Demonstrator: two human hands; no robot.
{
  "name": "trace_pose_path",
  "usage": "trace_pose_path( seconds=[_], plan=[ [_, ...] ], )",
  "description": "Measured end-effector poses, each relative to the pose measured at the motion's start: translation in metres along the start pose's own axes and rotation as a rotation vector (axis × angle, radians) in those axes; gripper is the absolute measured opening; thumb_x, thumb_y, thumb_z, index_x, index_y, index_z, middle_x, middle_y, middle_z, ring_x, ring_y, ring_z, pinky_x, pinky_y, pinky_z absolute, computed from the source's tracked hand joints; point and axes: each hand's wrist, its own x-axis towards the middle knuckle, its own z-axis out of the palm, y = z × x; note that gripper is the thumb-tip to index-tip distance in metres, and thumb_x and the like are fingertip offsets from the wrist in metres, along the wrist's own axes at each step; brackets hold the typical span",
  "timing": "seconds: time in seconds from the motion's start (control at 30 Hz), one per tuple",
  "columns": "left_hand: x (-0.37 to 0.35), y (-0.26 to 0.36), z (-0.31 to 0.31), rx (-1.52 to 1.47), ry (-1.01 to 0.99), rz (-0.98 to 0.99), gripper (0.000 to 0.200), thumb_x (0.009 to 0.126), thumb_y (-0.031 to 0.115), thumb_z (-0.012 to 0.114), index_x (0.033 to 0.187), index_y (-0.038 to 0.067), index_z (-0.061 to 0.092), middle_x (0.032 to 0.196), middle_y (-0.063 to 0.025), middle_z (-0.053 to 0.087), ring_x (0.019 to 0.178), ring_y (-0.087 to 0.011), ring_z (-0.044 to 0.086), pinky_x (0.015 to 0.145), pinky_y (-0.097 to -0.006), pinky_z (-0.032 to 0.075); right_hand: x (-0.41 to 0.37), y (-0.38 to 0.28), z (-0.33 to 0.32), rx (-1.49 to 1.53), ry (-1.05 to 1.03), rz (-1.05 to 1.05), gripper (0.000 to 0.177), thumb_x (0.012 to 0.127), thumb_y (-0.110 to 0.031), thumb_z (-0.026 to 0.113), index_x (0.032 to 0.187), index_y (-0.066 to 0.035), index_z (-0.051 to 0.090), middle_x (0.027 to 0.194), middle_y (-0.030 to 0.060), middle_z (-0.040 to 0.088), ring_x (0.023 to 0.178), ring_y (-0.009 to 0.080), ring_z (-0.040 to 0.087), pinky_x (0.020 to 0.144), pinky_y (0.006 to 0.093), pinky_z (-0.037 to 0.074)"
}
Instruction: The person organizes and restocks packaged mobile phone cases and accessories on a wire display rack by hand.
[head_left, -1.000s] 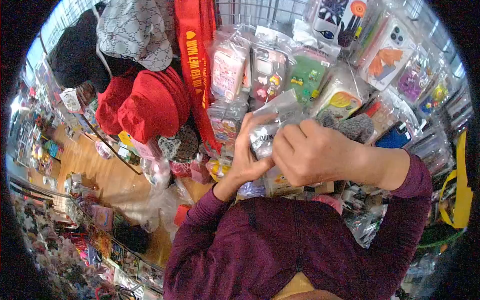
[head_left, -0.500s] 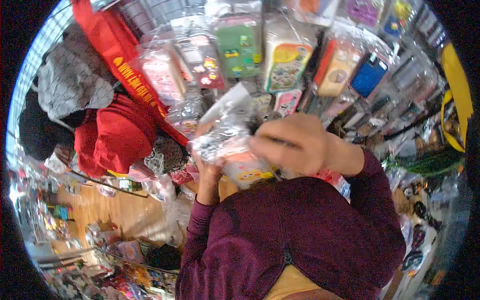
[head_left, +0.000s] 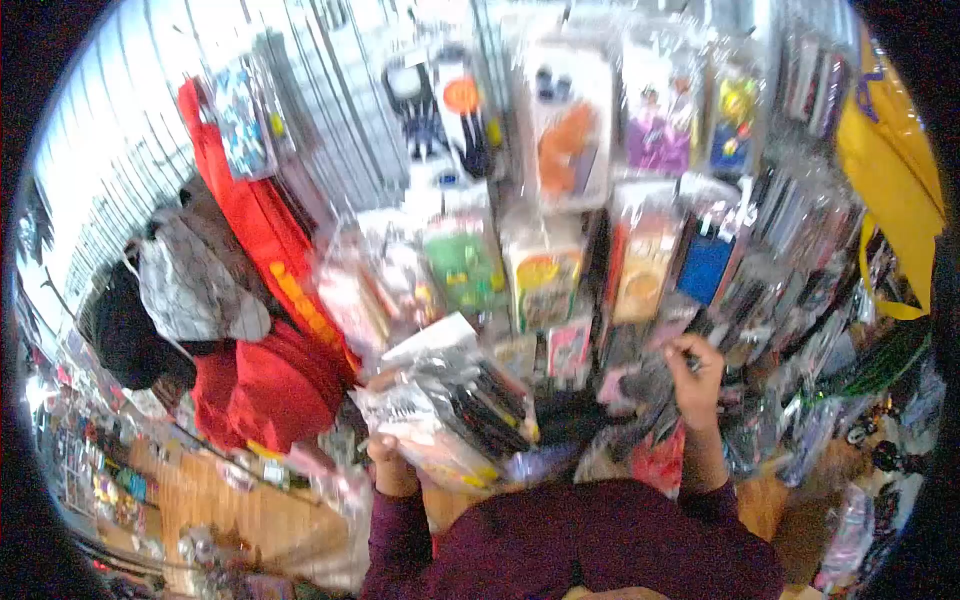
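My left hand (head_left: 388, 458) grips the lower left side of a stack of phone cases (head_left: 440, 400) in clear plastic bags, held low in front of my chest. Pale and dark cases show through the shiny wrapping. My right hand (head_left: 697, 375) is raised to the right, its fingers pinched together near hanging dark packets; blur hides what they hold, if anything. Just above it hangs a bagged blue phone case (head_left: 707, 262), beside an orange and cream one (head_left: 640, 270). A green case (head_left: 463, 265) hangs beyond the stack.
More bagged cases, such as one with an orange figure (head_left: 568, 150), hang on a wire grid (head_left: 300, 90). A red ribbon (head_left: 255, 220), grey cap (head_left: 190, 275) and red cap (head_left: 265, 385) are at left. Yellow cloth (head_left: 895, 170) hangs right, above assorted packets.
My view has tilted up, showing more of the grid. My right hand has left the bagged cases and moved right, towards the hanging packets. My left hand still holds the stack.
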Motion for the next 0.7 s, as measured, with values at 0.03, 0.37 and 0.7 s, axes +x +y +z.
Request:
trace_pose_path(
  seconds=[0.03,0.37,0.7],
  plan=[
    [0.012,0.002,0.004,0.014,-0.016,0.014,0.064,0.07,0.032,0.053,0.117,-0.008,0.035,0.105,-0.0204,0.049,0.093,-0.0337,0.052,0.083,-0.0451,0.042,0.002,-0.005,0.005,0.036,-0.015,0.061,0.003,0.073,0.0,0.058,0.075,0.002,0.057,0.071,0.004,0.057,0.066,0.0099,0.05,0.062,0.024,0.04],
    [0.052,0.027,0.037,0.087,0.015,0.182,0.064,0.069,0.032,0.053,0.117,-0.007,0.035,0.106,-0.0205,0.049,0.093,-0.0336,0.052,0.083,-0.045,0.043,0.093,-0.103,-0.002,-0.016,0.048,-0.546,0.006,0.071,0.001,0.059,0.076,0.002,0.058,0.067,0.01,0.055,0.06,0.0186,0.053,0.057,0.0258,0.04],
    [0.005,0.032,0.019,0.124,0.119,0.209,0.065,0.069,0.032,0.054,0.117,-0.007,0.035,0.106,-0.0205,0.049,0.093,-0.0335,0.052,0.082,-0.0448,0.043,0.144,-0.145,0.051,0.084,-0.134,-0.835,0.011,0.073,-0.008,0.061,0.081,0.0,0.058,0.071,0.0107,0.057,0.064,0.019,0.056,0.056,0.0283,0.043]
  ],
)
